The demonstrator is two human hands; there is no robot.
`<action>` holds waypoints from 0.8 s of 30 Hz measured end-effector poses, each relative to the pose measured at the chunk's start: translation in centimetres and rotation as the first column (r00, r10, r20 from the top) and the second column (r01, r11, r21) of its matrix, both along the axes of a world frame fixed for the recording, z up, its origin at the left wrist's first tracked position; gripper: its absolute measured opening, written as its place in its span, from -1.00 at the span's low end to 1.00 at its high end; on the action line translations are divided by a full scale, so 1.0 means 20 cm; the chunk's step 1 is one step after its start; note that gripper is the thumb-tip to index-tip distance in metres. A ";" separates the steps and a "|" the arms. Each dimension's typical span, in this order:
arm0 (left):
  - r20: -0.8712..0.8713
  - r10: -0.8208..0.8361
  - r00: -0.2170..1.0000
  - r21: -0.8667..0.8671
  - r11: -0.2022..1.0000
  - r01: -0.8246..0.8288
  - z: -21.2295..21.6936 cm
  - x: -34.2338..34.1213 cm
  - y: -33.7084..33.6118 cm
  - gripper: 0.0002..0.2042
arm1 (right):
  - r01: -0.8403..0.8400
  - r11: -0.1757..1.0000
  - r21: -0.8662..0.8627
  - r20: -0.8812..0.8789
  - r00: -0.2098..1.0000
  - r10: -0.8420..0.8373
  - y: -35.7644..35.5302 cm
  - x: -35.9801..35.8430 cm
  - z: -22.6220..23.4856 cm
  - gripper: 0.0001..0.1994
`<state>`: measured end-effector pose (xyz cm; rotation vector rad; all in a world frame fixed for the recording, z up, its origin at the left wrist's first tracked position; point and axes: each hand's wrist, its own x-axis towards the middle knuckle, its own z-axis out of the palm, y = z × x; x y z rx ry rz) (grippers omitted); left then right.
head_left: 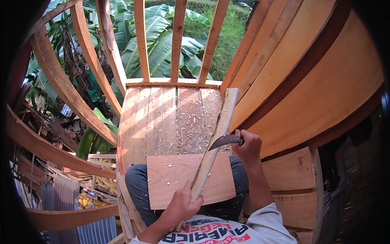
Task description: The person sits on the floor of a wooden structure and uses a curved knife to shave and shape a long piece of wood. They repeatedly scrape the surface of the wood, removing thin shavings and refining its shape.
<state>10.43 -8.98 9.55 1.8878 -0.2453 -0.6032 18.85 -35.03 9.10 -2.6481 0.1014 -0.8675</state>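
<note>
The left hand [183,202] clenches the near end of a long wooden stick [215,140] propped over a flat board [170,177]. The right hand's [246,144] fingers grasp a curved knife [224,140], blade on the stick just left of them: shaving seems underway, and the next stroke likely needs a firm left grip

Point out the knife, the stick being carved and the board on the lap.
knife [224,141], head view, middle of the curved dark blade
stick [221,122], head view, pale shaved upper stretch
board [170,179], head view, bare face left of the stick
</note>
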 end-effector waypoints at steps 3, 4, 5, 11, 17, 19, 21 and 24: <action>-0.004 0.028 1.000 -0.006 1.000 -0.028 0.01 0.01 0.01 -0.67 | 0.017 0.999 0.034 0.003 1.000 -0.017 0.02 0.03 -0.02 -0.70; -0.016 0.017 1.000 0.006 1.000 -0.017 0.01 0.01 0.02 -0.66 | 0.051 0.997 0.057 -0.001 0.999 -0.051 0.01 0.05 -0.03 -0.70; -0.030 0.005 1.000 0.017 1.000 -0.005 0.00 0.00 0.03 -0.66 | 0.086 0.993 0.078 -0.007 0.996 -0.085 0.00 0.08 -0.03 -0.70; -0.093 0.020 0.996 -0.119 0.992 -0.031 -0.17 -0.12 0.12 -0.60 | 0.194 0.962 0.190 -0.147 0.975 -0.168 -0.23 0.17 0.07 -0.72; -0.247 -0.062 0.967 -0.411 0.911 -0.046 -0.29 0.07 0.14 -0.85 | -0.224 0.973 0.055 -0.270 0.935 0.230 0.18 -0.08 -0.14 -0.76; -0.357 -0.134 0.924 -0.508 0.858 -0.072 -0.26 0.07 0.10 -0.83 | -0.283 0.958 0.036 -0.272 0.920 0.282 0.24 -0.12 -0.16 -0.74; -0.444 -0.205 0.872 -0.554 0.828 -0.088 -0.22 0.08 0.09 -0.83 | -0.275 0.961 -0.042 -0.222 0.940 0.259 0.21 -0.08 -0.12 -0.71; -0.348 -0.200 0.916 -0.574 0.818 -0.039 -0.20 0.07 0.07 -0.82 | -0.257 0.959 -0.124 -0.101 0.964 0.245 0.15 0.00 -0.07 -0.70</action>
